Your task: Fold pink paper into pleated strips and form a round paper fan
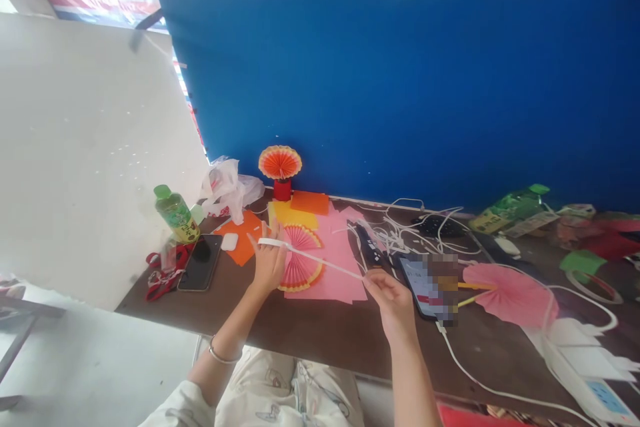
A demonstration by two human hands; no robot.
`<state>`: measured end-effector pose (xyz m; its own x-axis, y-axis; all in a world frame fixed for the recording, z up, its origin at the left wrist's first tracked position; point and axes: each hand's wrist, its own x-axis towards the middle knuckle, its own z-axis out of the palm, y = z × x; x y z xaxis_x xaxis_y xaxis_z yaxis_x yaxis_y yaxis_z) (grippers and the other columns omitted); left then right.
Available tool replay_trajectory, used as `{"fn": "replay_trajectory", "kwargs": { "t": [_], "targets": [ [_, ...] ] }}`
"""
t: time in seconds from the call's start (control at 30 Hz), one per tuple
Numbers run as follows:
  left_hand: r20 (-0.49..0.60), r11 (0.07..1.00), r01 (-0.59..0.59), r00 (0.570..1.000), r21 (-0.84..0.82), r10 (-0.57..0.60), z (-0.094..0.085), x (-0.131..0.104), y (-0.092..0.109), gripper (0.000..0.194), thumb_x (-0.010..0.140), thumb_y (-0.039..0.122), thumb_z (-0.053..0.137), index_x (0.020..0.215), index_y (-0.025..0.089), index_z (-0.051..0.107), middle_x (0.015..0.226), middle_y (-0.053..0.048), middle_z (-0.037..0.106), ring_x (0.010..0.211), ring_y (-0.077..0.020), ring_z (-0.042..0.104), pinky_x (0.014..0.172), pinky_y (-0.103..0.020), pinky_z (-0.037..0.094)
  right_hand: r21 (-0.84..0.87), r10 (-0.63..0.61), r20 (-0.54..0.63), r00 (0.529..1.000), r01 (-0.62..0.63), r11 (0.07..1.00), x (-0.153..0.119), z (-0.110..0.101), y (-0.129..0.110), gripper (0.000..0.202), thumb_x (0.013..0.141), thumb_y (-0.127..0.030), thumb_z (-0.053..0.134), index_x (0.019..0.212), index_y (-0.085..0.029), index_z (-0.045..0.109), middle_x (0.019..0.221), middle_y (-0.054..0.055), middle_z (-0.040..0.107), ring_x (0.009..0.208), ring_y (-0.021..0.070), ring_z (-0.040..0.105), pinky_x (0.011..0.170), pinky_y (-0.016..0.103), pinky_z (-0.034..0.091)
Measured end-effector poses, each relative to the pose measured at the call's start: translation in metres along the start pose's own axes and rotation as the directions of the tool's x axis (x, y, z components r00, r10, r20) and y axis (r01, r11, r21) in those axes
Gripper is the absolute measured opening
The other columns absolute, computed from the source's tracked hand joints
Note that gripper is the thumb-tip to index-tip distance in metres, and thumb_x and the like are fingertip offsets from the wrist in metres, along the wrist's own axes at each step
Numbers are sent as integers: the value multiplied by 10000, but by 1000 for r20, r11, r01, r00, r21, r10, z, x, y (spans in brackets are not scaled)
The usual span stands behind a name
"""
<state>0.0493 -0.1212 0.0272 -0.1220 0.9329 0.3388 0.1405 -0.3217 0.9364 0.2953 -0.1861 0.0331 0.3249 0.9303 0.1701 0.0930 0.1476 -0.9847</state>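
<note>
My left hand (270, 267) is closed around a narrow roll of white tape (271, 241), with some fingers sticking out. From it a strip of tape (330, 264) runs taut down to the right. The strip's free end is pinched between the thumb and fingers of my right hand (390, 293). Below the strip, a round pleated pink paper fan (303, 260) with a yellow-orange rim lies on pink paper sheets (345, 290). My left hand covers part of the fan's left side.
Orange paper (243, 250), a dark phone (201, 263) and a green bottle (179, 213) are at left. An orange paper rosette (281, 163) stands at the back. On the right are a lit phone (420, 287), tangled white cables (400, 233), a pink paper fan (515, 293) and a power strip (585, 380).
</note>
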Motion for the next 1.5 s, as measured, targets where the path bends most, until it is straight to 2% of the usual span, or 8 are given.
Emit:
{"fn": "replay_trajectory", "kwargs": {
  "t": [0.13,0.37,0.57,0.73,1.0,1.23,1.37,1.5],
  "targets": [
    [30,992,-21,999,128,17,-6,-1,-1,373,782,407,542,1099,231,629,1372,-73,434,1388,-286,39,1081,-484,-126,-5,30,-47,998,-30,1000,1,-10,6,189,600,-336,725,648,-181,629,770,40,628,757,186,583,684,299,465],
    [-31,998,26,999,58,-25,-13,2,-1,327,798,375,513,1058,233,652,1357,-66,453,1385,-275,56,1072,-435,-175,24,54,-193,980,-51,998,4,-27,19,302,533,-425,758,664,-179,643,776,56,637,708,190,594,668,327,477],
    [-1,995,38,999,95,-38,-29,15,-12,90,709,268,602,683,235,681,1017,-96,655,1306,-301,287,1104,-447,-34,19,75,-175,982,-73,997,2,-31,24,319,538,-443,758,681,-181,645,776,61,638,711,199,594,686,353,481],
    [193,902,-53,981,429,-34,-56,38,-34,307,668,262,614,400,218,471,524,-66,547,924,-296,567,1092,-449,102,48,16,-89,996,-12,999,-4,-33,14,255,599,-414,728,659,-196,610,813,53,624,800,214,591,775,384,469],
    [441,639,-313,896,702,-45,-79,60,-58,340,697,347,631,421,199,497,560,-81,573,821,-286,604,1063,-464,126,278,61,40,997,-70,958,-8,-32,-4,196,637,-387,689,641,-228,575,788,34,590,740,195,580,753,388,467],
    [357,657,-276,934,702,10,-52,36,-34,181,786,267,520,818,157,661,919,-144,650,975,-305,569,960,-487,326,341,51,115,992,-87,936,-11,-30,-11,209,654,-411,673,649,-238,557,759,29,555,735,189,541,734,375,461],
    [608,925,-239,794,295,12,-18,6,4,332,821,328,525,1111,179,592,1115,-96,627,1046,-219,565,939,-357,418,432,64,267,962,-178,884,-15,-15,-18,169,660,-345,697,656,-224,580,775,9,550,728,160,526,684,312,451],
    [707,995,-102,702,-14,82,13,-16,26,491,760,365,632,1216,207,539,1231,-99,571,1148,-232,518,987,-364,395,377,100,362,927,-243,894,-17,2,-28,214,663,-353,700,620,-203,554,738,8,530,679,149,501,643,295,425]
  ]
}}
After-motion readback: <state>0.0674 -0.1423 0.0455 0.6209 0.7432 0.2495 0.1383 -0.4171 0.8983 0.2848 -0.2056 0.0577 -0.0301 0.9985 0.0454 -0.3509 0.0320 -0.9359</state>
